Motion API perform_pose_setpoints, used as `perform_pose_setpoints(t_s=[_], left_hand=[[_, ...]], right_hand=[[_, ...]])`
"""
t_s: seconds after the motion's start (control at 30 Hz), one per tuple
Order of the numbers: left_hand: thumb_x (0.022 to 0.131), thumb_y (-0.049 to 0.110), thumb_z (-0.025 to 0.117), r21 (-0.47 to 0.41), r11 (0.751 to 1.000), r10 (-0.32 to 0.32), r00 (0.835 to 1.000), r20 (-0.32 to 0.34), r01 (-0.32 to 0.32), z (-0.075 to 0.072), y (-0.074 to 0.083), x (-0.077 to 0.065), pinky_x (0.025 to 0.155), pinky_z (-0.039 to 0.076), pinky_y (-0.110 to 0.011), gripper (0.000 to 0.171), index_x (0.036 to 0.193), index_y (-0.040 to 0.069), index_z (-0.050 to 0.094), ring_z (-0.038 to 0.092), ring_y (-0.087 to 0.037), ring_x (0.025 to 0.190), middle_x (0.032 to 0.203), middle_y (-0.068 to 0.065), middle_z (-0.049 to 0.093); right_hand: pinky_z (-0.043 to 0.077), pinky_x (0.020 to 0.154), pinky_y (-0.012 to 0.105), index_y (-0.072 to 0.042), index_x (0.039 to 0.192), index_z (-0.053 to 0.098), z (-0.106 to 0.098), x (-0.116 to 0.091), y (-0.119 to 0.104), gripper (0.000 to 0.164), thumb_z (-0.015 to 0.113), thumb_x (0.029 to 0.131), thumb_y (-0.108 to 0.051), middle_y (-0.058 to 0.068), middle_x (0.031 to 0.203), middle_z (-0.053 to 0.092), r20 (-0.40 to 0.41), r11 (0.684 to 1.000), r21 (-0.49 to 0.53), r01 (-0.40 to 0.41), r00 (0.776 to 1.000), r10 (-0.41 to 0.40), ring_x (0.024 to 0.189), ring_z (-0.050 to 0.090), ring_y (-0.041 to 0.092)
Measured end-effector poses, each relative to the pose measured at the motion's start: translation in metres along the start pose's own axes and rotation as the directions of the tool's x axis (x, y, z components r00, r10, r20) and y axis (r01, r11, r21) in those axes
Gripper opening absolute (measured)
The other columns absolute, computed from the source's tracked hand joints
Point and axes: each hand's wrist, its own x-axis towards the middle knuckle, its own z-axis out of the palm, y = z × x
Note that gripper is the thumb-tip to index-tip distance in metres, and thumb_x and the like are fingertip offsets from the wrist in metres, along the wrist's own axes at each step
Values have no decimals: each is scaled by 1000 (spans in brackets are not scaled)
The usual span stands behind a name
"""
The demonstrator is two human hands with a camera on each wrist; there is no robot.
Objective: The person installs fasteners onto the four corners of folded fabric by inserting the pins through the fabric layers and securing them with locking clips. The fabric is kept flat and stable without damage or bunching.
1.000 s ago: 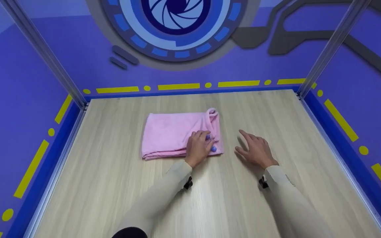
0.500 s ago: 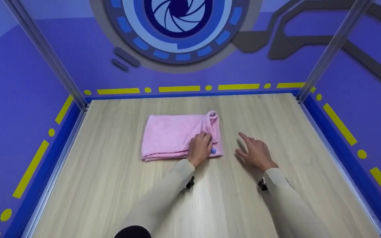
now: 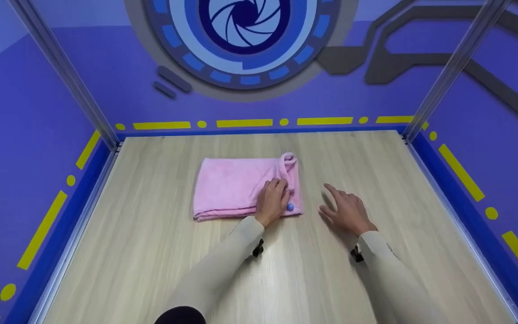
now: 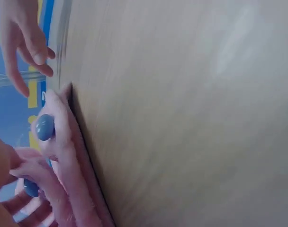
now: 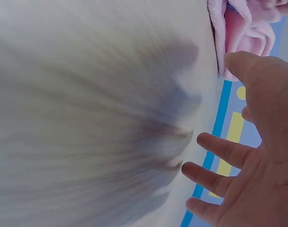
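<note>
A folded pink plush cloth lies on the wooden table, its right end bunched into a rolled fold. Two shiny blue balls show on it: one ball near the front right corner, the other ball beside my left fingers. My left hand is over the cloth's right part and pinches a raised fold between thumb and fingers; in the head view it hides the second ball. To the right of the cloth my right hand hovers low over the table, fingers spread and holding nothing, with its thumb toward the cloth.
The wooden table is bounded by a blue back wall and side walls with yellow marks. Metal posts stand in the back corners. Both forearms wear light sleeves with black wrist devices.
My left hand has closed in on the fold, and its fingers now cover one blue ball that showed before. The right hand has stayed nearly still; the head view has tilted slightly up.
</note>
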Motion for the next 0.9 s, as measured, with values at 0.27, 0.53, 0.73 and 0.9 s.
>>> perform_pose_setpoints(t_s=[0.27, 0.53, 0.73, 0.9], left_hand=[[87, 14, 66, -46, 960, 274, 961, -24, -275, -7, 7, -11, 90, 52, -34, 14, 97, 6, 61, 62, -25, 101, 107, -8, 65], [91, 18, 64, 68, 965, 249, 965, 85, -255, -1, 12, -19, 87, 54, -37, 15, 104, 10, 62, 62, -25, 106, 117, -7, 64], [89, 24, 68, 36, 963, 263, 962, 66, -266, -11, 7, -20, 94, 51, -37, 26, 110, 9, 64, 61, -26, 113, 125, -11, 64], [92, 34, 65, 82, 973, 216, 976, 17, -217, -45, -20, -20, 106, 40, -48, 46, 129, 8, 59, 51, -31, 128, 140, -16, 53]], right_hand=[[31, 106, 60, -25, 153, 32, -5, 11, -3, 72, 65, 92, -42, 18, 136, 55, -5, 1000, -12, 1, 1000, -1, 121, 50, 42], [32, 106, 60, -22, 153, 32, 0, 23, -9, 73, 64, 91, -45, 19, 138, 53, 6, 999, -37, 35, 999, -34, 123, 50, 43], [26, 106, 65, -21, 151, 35, 3, 21, -4, 72, 64, 90, -48, 19, 150, 38, -56, 996, -61, 65, 996, -68, 133, 35, 48], [20, 108, 67, -21, 149, 39, 2, 19, 8, 73, 65, 88, -51, 20, 155, 28, -163, 991, -111, 78, 982, -96, 139, 21, 50]])
